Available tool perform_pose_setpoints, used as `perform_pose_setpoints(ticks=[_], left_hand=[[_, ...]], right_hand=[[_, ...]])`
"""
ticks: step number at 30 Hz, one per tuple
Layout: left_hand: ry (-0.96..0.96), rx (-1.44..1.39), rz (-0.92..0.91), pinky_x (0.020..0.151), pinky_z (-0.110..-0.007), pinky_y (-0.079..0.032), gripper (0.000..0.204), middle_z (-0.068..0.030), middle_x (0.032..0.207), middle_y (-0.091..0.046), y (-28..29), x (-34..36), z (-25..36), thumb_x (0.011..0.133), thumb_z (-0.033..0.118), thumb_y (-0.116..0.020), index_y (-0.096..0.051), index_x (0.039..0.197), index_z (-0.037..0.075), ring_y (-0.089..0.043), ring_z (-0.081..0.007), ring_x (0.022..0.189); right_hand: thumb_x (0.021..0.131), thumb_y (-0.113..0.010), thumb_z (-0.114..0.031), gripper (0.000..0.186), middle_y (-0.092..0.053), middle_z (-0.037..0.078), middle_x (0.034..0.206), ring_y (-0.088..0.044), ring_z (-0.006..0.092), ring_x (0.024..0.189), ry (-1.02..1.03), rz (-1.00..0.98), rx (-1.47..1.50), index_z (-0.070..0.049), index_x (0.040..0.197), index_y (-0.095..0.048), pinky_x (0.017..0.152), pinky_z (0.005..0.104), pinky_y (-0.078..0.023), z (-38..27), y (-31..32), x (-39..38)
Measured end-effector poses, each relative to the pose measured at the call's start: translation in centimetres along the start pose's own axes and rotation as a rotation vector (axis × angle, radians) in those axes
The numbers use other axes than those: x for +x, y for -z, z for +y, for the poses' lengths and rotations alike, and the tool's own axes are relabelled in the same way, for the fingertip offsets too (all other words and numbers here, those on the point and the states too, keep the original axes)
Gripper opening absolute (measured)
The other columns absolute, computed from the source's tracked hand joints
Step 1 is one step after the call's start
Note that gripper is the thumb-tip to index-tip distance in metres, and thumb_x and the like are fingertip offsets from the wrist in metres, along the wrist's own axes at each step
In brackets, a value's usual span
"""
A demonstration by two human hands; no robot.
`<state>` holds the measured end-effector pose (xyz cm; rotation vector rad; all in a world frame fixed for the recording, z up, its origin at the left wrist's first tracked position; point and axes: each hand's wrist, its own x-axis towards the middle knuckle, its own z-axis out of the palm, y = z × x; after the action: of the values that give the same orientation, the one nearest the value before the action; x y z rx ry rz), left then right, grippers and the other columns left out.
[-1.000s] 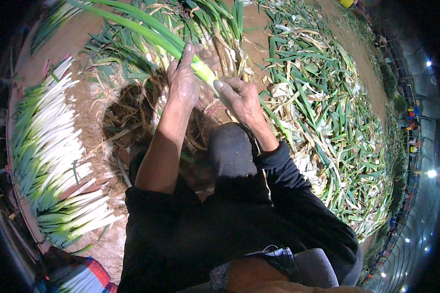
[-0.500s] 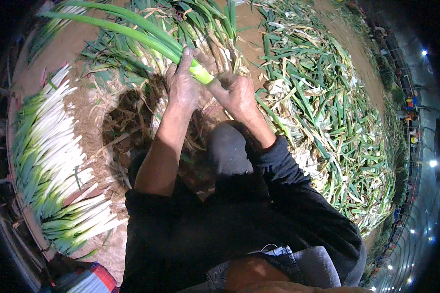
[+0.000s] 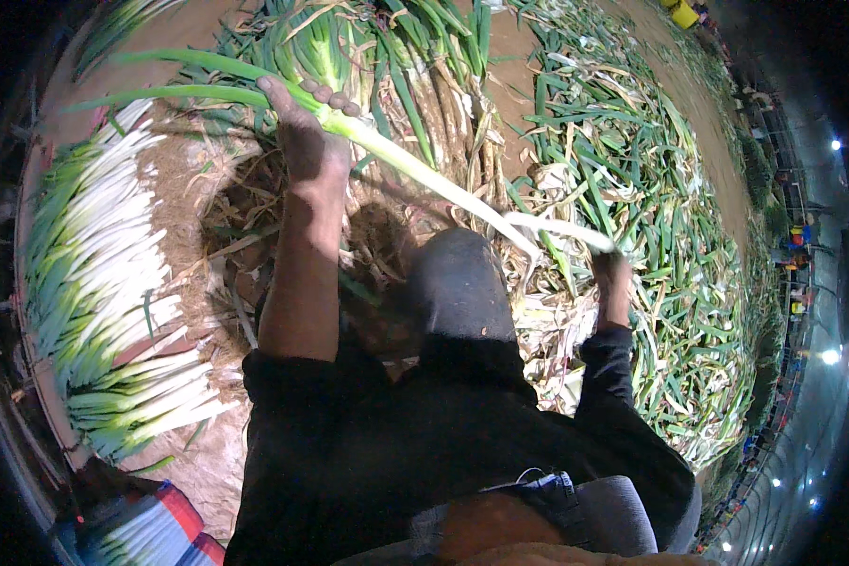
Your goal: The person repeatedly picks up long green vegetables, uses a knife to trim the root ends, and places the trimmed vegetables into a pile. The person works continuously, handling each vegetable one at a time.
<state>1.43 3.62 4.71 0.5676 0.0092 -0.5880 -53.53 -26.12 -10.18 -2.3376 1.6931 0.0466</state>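
My left hand [image 3: 309, 137] is closed round a long green onion [image 3: 424, 176] where its green leaves meet the white stalk. The leaves point to the far left, and the stalk slants down to the right above my knee, its thin root end near the scraps. Out to the right, my right hand [image 3: 612, 272] grips one end of a pale peeled skin strip [image 3: 566, 229]. The strip's other end meets the lower stalk; whether it is still attached I cannot tell. The fingers of this hand are partly hidden.
Cleaned green onions [image 3: 113, 274] lie in a long row at the left, white ends inward. Unpeeled onions [image 3: 434, 104] with dry roots lie beyond my hands. A broad heap of leaf scraps [image 3: 670, 255] covers the right side. A striped cloth bundle [image 3: 174, 519] sits at the lower left.
My right hand has moved away from the onion, right and toward me, drawing out a pale strip. The left hand has shifted left with the onion, whose white stalk now shows.
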Motion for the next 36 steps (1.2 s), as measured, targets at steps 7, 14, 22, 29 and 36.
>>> perform_pose_setpoints(ticks=[7,14,22,29,36], left_hand=[[0.033,0.005,-0.029,0.065,-0.036,-0.043,0.059,-0.0016,0.068,-0.040,-0.3,-0.3,-1.8,0.086,0.070,-0.042,-0.040,0.085,0.011,-0.043,-0.0181,0.062],[0.296,-0.196,-0.045,0.061,-0.038,-0.045,0.060,0.0002,0.053,-0.040,-1.0,-0.1,-5.7,0.083,0.071,-0.047,-0.043,0.074,0.012,-0.045,-0.0178,0.052],[0.105,0.171,-0.071,0.064,-0.038,-0.048,0.033,0.0050,0.057,-0.042,-1.6,-0.7,-4.6,0.086,0.035,-0.068,-0.047,0.075,0.013,-0.045,-0.0127,0.053],[0.131,0.091,-0.227,0.079,-0.043,-0.053,0.017,-0.0034,0.077,-0.054,-1.8,-0.1,-4.8,0.091,0.025,-0.057,-0.052,0.094,0.009,-0.053,-0.0180,0.066],[0.248,0.156,-0.064,0.063,-0.037,-0.046,0.053,-0.0006,0.072,-0.048,-1.0,-0.4,-4.8,0.090,0.062,-0.047,-0.051,0.091,0.009,-0.048,-0.0161,0.063]], right_hand=[[0.087,-0.063,-0.041,0.063,-0.060,0.028,0.113,-0.059,0.0359,0.103,-0.145,0.573,0.354,0.010,0.121,-0.052,0.089,0.0395,-0.045,-6.9,3.2,-6.8],[0.083,-0.069,-0.039,0.060,-0.063,0.021,0.109,-0.064,0.0289,0.094,0.668,-0.075,0.714,0.003,0.123,-0.054,0.082,0.0384,-0.050,-41.2,6.4,-10.2],[0.095,-0.053,-0.027,0.033,-0.058,0.025,0.066,-0.060,0.0387,0.063,0.676,0.076,0.749,0.002,0.086,-0.065,0.060,0.0444,-0.046,-46.0,3.2,-9.5],[0.095,-0.055,-0.027,0.034,-0.064,0.010,0.068,-0.056,0.0168,0.060,0.453,-0.127,1.015,0.004,0.086,-0.066,0.059,0.0354,-0.045,-45.1,2.4,-6.6],[0.097,-0.049,-0.017,0.023,-0.064,0.007,0.085,-0.057,0.0138,0.064,-0.136,-0.456,1.686,0.002,0.097,-0.062,0.058,0.0280,-0.048,-43.9,-0.1,-5.1]])
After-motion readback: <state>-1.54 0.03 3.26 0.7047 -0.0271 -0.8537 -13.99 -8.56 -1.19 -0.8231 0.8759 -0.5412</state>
